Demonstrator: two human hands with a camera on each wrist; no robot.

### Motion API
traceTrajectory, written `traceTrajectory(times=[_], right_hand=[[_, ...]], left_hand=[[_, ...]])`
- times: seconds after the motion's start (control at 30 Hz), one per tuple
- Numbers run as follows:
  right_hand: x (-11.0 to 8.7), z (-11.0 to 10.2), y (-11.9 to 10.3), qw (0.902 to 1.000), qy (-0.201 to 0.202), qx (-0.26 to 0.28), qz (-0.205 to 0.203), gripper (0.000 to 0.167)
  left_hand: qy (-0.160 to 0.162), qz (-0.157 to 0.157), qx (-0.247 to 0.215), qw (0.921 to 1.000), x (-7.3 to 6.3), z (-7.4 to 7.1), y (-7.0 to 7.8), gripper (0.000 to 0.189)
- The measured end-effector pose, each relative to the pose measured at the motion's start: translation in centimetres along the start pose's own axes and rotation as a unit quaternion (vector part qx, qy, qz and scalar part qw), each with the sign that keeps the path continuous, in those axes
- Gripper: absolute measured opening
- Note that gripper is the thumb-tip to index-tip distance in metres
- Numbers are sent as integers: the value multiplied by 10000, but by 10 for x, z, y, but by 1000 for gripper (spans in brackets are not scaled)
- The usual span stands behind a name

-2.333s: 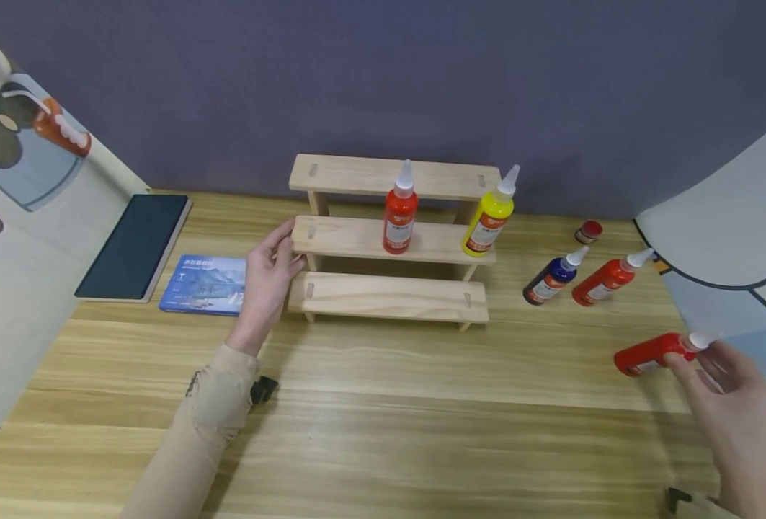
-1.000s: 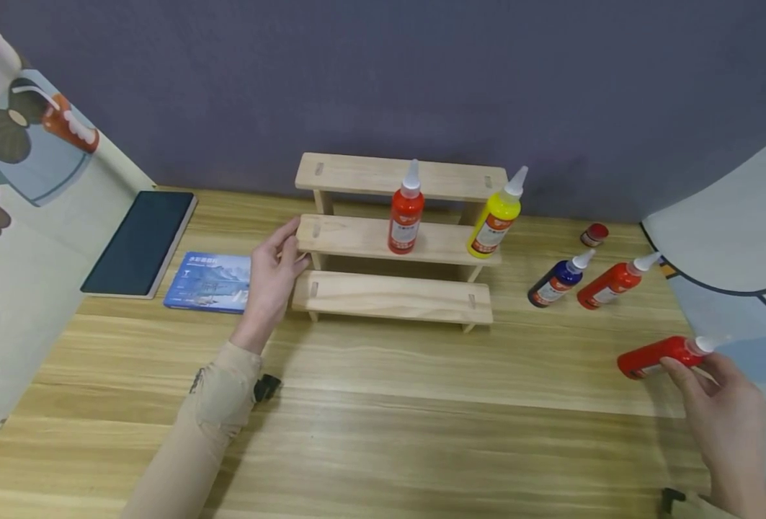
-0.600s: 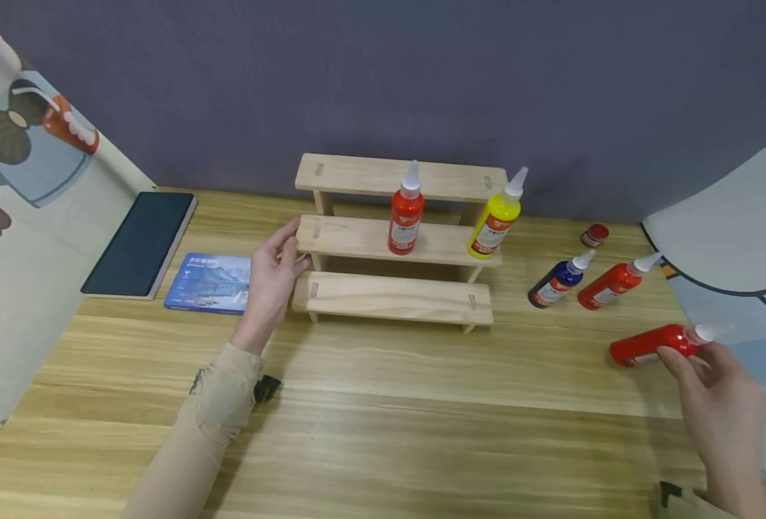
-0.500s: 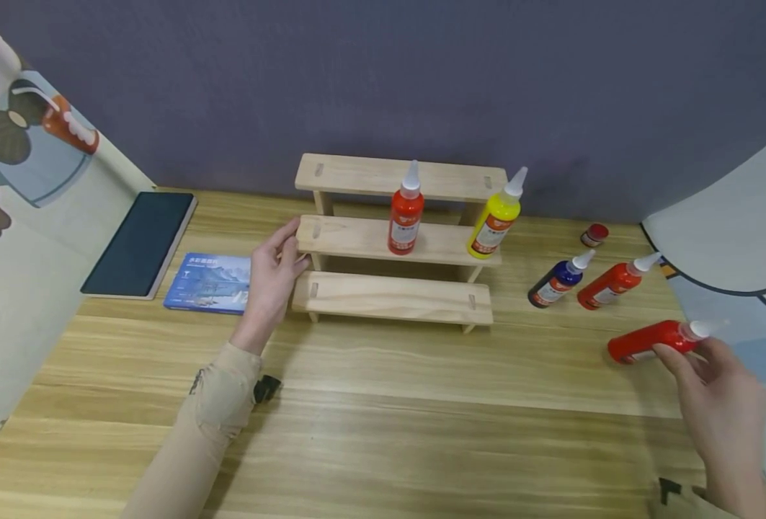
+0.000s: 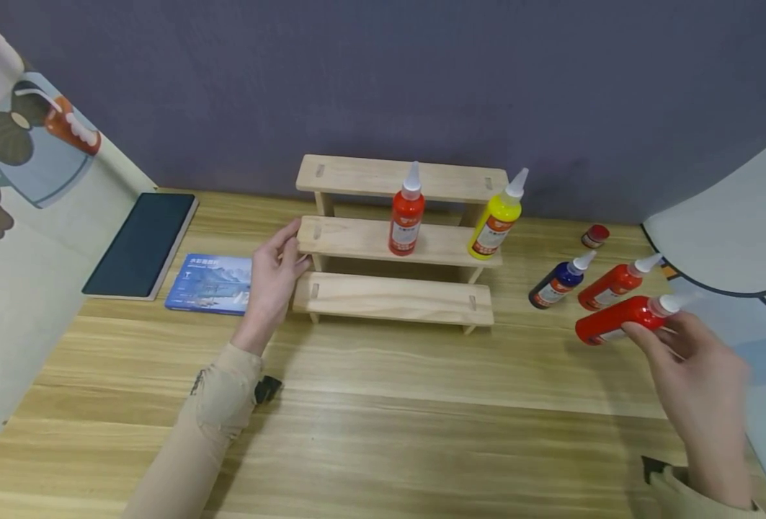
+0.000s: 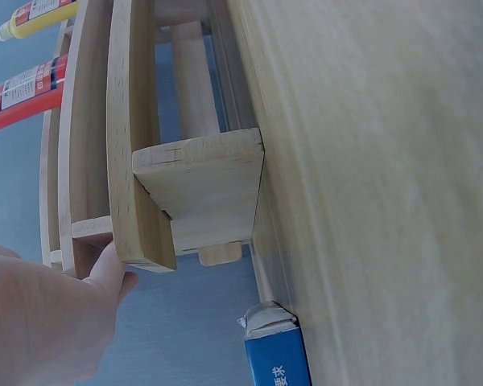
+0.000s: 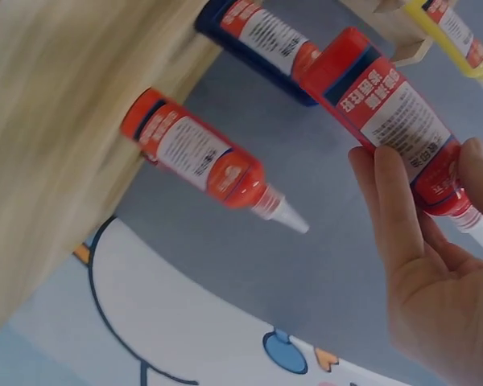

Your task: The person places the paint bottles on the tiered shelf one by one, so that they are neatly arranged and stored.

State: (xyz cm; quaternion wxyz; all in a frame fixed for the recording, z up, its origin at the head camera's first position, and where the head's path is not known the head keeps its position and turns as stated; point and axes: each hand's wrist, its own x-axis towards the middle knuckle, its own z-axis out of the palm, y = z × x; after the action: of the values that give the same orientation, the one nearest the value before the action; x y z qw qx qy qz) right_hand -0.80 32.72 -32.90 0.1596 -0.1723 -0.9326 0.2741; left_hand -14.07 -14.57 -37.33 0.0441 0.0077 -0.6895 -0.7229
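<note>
My right hand [image 5: 697, 360] grips a red paint bottle [image 5: 619, 319] near its white nozzle, the bottle tilted with its base to the left. In the right wrist view, the fingers and thumb close round this bottle [image 7: 390, 112]. My left hand [image 5: 271, 281] holds the left end of the middle tier of a three-tier wooden stand [image 5: 392, 295]; the left wrist view shows fingertips at the stand's end [image 6: 129, 249]. On the middle tier stand an upright red bottle [image 5: 406, 220] and a yellow bottle [image 5: 494, 227]. A dark blue bottle [image 5: 554, 285] and another red bottle [image 5: 609, 286] stand right of the stand.
A small red-capped jar [image 5: 594, 236] sits at the back right. On the left lie a blue picture box [image 5: 209, 283] and a dark-covered book [image 5: 141, 245]. A dark grey panel [image 5: 383, 79] rises behind the stand, and printed side panels flank the wooden table [image 5: 383, 418].
My right hand has moved the red paint bottle left and away from me, up close to the standing red bottle. The left hand keeps its hold on the stand.
</note>
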Motion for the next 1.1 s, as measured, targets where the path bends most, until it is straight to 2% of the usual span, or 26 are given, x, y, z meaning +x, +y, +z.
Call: traceTrajectory(times=[0.23, 0.6, 0.87, 1.1], right_hand=[[3, 5, -15, 9979, -116, 462, -447, 49], [0, 21, -48, 9896, -275, 738, -1204, 44], [-1, 33, -72, 9824, -549, 1129, -1382, 46], [-3, 42, -87, 9778, -676, 1268, -1526, 41]], left_hand=[[16, -7, -27, 10000, 0, 0, 0, 46], [32, -26, 13, 10000, -1, 0, 1, 46], [-14, 6, -52, 10000, 0, 0, 0, 46], [-19, -16, -10, 10000, 0, -1, 0, 46]])
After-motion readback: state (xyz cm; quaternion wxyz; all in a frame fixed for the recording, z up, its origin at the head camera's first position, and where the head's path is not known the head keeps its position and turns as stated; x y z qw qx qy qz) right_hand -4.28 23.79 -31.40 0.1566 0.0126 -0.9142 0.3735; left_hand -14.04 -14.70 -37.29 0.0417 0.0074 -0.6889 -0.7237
